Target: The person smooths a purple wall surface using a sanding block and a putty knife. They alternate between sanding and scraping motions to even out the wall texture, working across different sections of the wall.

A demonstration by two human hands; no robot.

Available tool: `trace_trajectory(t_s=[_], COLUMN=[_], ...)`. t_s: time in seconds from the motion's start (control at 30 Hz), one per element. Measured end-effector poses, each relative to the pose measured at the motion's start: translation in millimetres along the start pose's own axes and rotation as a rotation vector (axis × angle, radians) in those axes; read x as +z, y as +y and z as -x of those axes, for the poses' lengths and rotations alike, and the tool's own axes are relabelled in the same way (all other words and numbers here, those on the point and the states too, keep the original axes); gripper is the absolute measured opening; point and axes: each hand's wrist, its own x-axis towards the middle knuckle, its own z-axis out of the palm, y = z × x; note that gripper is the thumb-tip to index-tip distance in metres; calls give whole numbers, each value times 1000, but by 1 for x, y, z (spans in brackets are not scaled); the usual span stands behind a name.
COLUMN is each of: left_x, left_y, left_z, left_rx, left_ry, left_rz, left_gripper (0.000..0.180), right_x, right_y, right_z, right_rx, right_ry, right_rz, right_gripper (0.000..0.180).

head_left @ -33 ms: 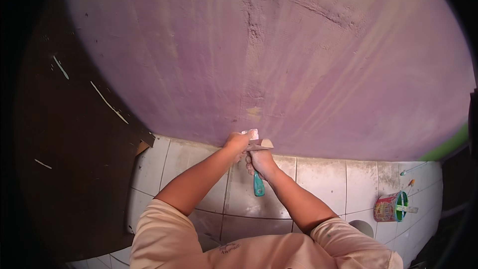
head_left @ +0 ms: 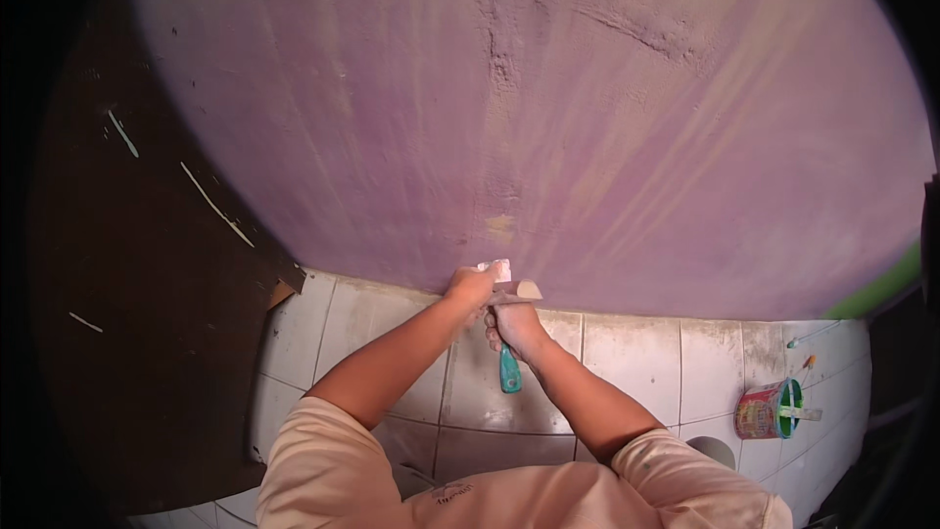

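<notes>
My left hand (head_left: 473, 284) is closed on a small white piece (head_left: 501, 269), close to the foot of the purple wall (head_left: 392, 157). Just below and to the right, my right hand (head_left: 517, 330) wraps round a putty knife with a teal handle (head_left: 509, 370); the handle's end points down toward me. Between the hands lies a flat grey-brown piece with a pale curled end (head_left: 529, 290). Whether it is the knife's blade or a separate sheet, I cannot tell. The fingertips of my left hand are partly hidden.
Rough grooves (head_left: 499, 69) and a yellowish patch (head_left: 500, 227) mark the wall. A dark brown panel (head_left: 147, 284) stands at left. On the white tiled floor (head_left: 632, 362) at right sit a paint bucket (head_left: 759, 413) with a stick across its rim and a thin pale-blue-tipped tool (head_left: 811, 333).
Both hands sit very slightly lower in the picture, along with a small shift of the whole view. Each keeps its hold.
</notes>
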Motion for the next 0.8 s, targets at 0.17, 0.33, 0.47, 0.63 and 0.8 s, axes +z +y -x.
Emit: trace_trajectory(t_s=[0.17, 0.33, 0.47, 0.63, 0.8], left_x=[10, 14, 18, 2, -14], left_y=[55, 94, 34, -10, 93], left_z=[16, 22, -4, -1, 57], left_rx=[441, 603, 11, 35, 730], left_ry=[-158, 66, -21, 16, 125], left_rz=[29, -243, -29, -263, -246], left_gripper=[36, 38, 41, 42, 39], right_x=[-1, -1, -20, -11, 18], right_y=[-63, -81, -7, 4, -80], right_z=[32, 16, -16, 7, 30], right_rx=[-198, -307, 53, 33, -403], right_ry=[51, 73, -21, -53, 8], right_rz=[37, 7, -123, 70, 27], right_gripper=[23, 29, 12, 12, 26])
